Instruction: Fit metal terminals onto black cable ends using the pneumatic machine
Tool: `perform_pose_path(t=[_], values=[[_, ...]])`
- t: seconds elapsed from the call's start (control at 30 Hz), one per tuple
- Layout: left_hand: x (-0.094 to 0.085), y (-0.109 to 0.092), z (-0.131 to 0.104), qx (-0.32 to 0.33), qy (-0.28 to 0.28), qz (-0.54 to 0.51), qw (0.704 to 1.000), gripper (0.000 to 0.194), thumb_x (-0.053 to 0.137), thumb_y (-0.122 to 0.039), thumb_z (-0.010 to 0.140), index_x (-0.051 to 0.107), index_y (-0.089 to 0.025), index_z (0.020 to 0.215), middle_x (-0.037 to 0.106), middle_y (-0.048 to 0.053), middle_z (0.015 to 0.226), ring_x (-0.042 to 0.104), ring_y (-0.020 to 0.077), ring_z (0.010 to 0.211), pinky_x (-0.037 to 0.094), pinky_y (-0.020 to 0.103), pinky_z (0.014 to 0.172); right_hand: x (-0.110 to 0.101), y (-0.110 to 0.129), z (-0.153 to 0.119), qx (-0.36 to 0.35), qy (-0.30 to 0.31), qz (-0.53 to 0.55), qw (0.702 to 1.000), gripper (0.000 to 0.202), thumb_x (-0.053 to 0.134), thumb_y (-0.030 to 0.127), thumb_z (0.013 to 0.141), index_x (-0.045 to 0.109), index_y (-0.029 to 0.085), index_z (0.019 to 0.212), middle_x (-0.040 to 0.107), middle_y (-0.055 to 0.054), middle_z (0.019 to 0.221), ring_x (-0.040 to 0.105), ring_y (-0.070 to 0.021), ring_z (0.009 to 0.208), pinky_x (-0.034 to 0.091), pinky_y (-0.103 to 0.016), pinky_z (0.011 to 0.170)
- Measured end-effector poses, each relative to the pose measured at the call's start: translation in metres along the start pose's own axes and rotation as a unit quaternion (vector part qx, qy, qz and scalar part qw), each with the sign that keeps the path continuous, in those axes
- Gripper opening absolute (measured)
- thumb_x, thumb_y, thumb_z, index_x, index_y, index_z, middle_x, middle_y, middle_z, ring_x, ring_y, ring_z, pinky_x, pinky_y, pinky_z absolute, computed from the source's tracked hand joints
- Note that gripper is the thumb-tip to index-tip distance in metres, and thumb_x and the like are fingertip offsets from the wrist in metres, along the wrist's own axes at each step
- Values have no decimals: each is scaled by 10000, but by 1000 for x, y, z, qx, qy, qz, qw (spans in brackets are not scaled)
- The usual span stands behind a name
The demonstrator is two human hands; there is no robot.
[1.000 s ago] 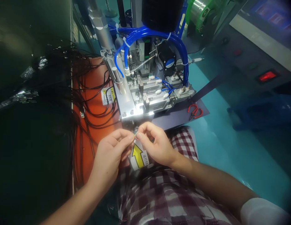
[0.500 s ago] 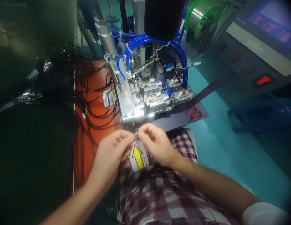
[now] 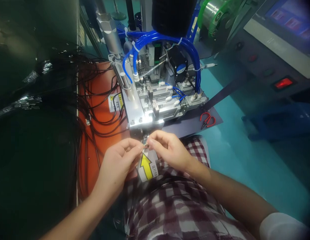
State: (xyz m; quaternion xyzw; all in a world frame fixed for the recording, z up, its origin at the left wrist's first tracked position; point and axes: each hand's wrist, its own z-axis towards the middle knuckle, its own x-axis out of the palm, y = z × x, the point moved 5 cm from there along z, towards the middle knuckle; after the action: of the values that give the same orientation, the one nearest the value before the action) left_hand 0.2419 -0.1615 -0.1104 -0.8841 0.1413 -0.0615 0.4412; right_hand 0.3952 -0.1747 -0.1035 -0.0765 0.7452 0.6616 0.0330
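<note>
My left hand and my right hand meet fingertip to fingertip at the front of a metal machine. Thin coloured wires run between the two pinches, held from both sides. Their ends are hidden by my fingers. Just below the fingertips is a white label with a yellow arrow, on the plate at the machine's front.
Black cables with small metal connectors lie over an orange surface at the left. Red-handled pliers rest on the grey base plate to the right. Blue hoses arch above the machine. A control panel stands at the right.
The wires between my fingertips have shifted slightly and look more bunched together. Both hands keep their pinch in nearly the same place. The view has moved a little.
</note>
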Motion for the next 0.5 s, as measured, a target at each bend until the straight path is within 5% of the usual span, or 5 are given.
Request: perform_pose_path(t=[0.3, 0.5], values=[[0, -2, 0, 30, -1, 49, 998, 315, 720, -488, 757, 613, -195, 712, 388, -76, 489, 321, 61, 404, 374, 186, 386, -1, 7, 2, -32, -1, -37, 999, 99, 617, 204, 860, 596, 177, 767, 583, 32, 689, 507, -100, 623, 407, -234, 592], [1, -11, 3, 77, -17, 97, 992, 325, 726, -504, 744, 690, -184, 788, 511, -35, 508, 382, 85, 377, 320, 194, 345, -2, -7, 7, 87, 35, 144, 985, 186, 671, 296, 829, 557, 176, 743, 533, 51, 633, 427, -67, 484, 340, -203, 454]])
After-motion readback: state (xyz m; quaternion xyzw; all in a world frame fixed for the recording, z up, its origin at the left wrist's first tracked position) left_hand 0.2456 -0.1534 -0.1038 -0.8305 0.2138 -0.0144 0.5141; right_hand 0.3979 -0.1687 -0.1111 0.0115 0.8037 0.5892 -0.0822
